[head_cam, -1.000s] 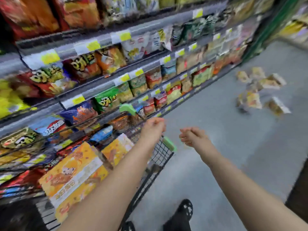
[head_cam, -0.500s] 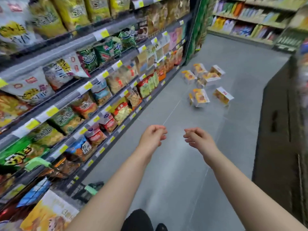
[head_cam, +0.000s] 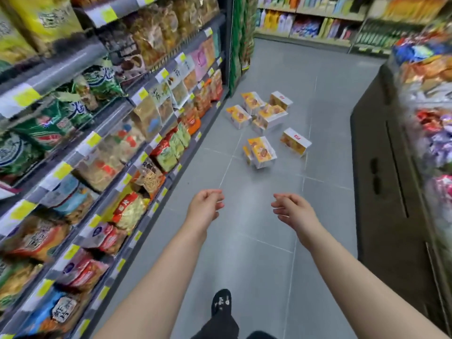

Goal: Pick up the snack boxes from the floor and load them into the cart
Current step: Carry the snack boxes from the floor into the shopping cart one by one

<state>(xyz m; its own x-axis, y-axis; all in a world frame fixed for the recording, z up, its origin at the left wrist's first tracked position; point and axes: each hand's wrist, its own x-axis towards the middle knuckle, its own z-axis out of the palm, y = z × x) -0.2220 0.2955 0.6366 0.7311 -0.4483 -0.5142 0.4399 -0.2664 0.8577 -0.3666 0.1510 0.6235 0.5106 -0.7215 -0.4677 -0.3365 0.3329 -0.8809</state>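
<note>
The yellow-and-orange cardboard snack boxes [head_cam: 263, 116] with white sides lie scattered on the grey tiled floor [head_cam: 256, 245] at the far middle of the aisle, well ahead of both hands; several huddle together, touching and tilted against each other, and nearer lie a tipped box [head_cam: 262, 151] and, just right of it, one on its side [head_cam: 296, 141]; each is a squat rectangular carton with a food picture on its broad face and a small red label on a white panel, too small to read; only bare tile lies between them and the hands; the left hand [head_cam: 205, 206] and the right hand [head_cam: 293, 211] hang side by side over the near floor, apart from each other, fingers loosely curled and holding nothing; along the left runs grey metal shelving [head_cam: 61, 67] with yellow-and-white price tags [head_cam: 94, 139], packed with crinkly plastic bags [head_cam: 127, 211] in green, red, orange and blue, their printed characters too blurred to read; a green column [head_cam: 238, 45] ends that row just left of the far boxes; on the right stands a dark flat-fronted cabinet [head_cam: 391, 192] with blurred colourful packets above it; across the far end run shelves [head_cam: 305, 23] of bright packs; a black shoe [head_cam: 221, 302] with a white pattern rests on the near floor
</note>
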